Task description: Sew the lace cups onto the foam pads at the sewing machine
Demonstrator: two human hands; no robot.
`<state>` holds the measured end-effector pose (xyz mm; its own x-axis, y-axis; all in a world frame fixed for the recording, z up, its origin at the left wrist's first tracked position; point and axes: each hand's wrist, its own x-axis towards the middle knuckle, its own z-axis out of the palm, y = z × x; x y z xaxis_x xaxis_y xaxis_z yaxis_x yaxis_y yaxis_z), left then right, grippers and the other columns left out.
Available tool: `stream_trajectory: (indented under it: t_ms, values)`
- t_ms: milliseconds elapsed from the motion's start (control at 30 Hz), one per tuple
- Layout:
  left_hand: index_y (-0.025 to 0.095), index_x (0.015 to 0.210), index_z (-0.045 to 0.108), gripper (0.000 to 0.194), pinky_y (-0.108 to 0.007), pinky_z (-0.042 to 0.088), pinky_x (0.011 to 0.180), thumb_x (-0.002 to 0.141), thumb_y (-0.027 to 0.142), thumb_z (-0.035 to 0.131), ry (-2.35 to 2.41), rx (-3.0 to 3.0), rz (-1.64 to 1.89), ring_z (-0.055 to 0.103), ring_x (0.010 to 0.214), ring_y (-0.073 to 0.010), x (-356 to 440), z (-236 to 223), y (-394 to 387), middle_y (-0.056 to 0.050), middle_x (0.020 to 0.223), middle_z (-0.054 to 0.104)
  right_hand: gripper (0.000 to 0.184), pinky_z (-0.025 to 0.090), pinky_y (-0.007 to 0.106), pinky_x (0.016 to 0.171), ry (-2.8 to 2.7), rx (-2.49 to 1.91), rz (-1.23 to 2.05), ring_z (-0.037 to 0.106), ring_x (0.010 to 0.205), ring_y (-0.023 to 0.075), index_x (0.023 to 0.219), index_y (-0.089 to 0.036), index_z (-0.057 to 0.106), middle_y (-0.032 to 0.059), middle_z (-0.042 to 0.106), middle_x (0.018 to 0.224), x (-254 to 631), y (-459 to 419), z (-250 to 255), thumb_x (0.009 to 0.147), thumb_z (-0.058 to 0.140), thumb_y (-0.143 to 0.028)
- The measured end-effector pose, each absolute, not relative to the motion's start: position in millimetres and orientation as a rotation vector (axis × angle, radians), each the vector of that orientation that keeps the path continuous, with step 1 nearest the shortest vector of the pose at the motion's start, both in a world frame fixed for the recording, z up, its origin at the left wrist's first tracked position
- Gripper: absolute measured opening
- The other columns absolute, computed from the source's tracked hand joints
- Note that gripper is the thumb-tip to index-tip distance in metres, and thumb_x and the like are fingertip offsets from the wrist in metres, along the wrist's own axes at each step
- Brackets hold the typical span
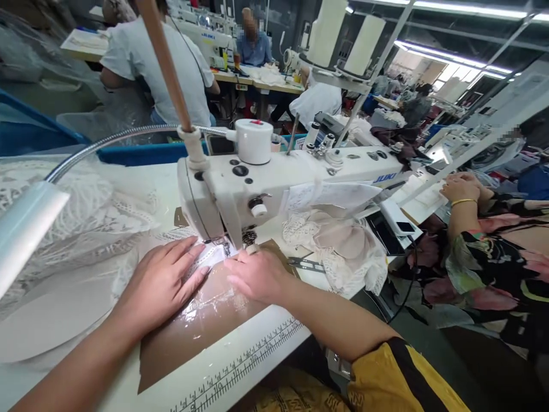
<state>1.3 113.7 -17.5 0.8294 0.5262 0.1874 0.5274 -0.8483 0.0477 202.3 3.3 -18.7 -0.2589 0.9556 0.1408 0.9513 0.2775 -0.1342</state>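
My left hand [167, 280] lies flat with its fingers stretched out over a strip of white lace [206, 256] by the needle of a white sewing machine [253, 183]. Close to the presser foot [227, 247], on its right side, my right hand [259, 276] has its fingers curled together. What they pinch, if anything, is hidden. Under both hands lies a brown board [189, 343] with shiny clear tape on it. A heap of white lace with smooth beige pieces [64, 303] spreads to the left of my left hand.
Thread snips [306, 264] lie right of my right hand, beside lace with beige cups [343, 240]. A ruler strip [240, 366] runs along the table's front edge. A lamp [32, 229] stands at left. A co-worker's hands [465, 189] are at right; other people sit behind.
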Motion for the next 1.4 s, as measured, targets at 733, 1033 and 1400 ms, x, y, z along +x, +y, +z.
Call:
stream_trajectory:
  t_ms: [733, 1033, 1400]
  values:
    - [0.05, 0.121, 0.056, 0.044, -0.033, 0.054, 0.096, 0.086, 0.025, 0.049, -0.662, -3.444, -0.412, 0.058, 0.119, -0.0218, -57, 3, 63, 0.013, 0.129, 0.06, 0.026, 0.05, 0.034, 0.073, -2.208, -2.41, 0.065, 0.063, 0.097, 0.0274, 0.107, -0.01, 0.064, 0.0175, 0.066, 0.103, 257, -71, 24, 0.083, 0.053, -0.005]
    - [0.022, 0.118, 0.063, 0.034, -0.041, 0.046, 0.105, 0.085, 0.024, 0.064, -0.718, -3.678, -0.476, 0.051, 0.126, -0.0242, -46, 36, -12, -0.011, 0.13, 0.06, 0.026, 0.048, 0.036, 0.072, -2.307, -2.078, -0.237, 0.065, 0.084, 0.0269, 0.106, -0.01, 0.066, 0.0149, 0.07, 0.092, 276, -70, -19, 0.087, 0.048, -0.007]
    - [0.023, 0.132, 0.054, 0.052, -0.026, 0.051, 0.074, 0.085, 0.046, 0.06, -1.623, -3.432, -0.49, 0.061, 0.104, -0.0217, -75, 29, 37, -0.008, 0.122, 0.062, 0.033, 0.048, 0.027, 0.054, -2.103, -1.759, 0.182, 0.069, 0.065, 0.0175, 0.109, -0.017, 0.059, 0.0055, 0.073, 0.083, 247, -72, -10, 0.098, 0.033, -0.034]
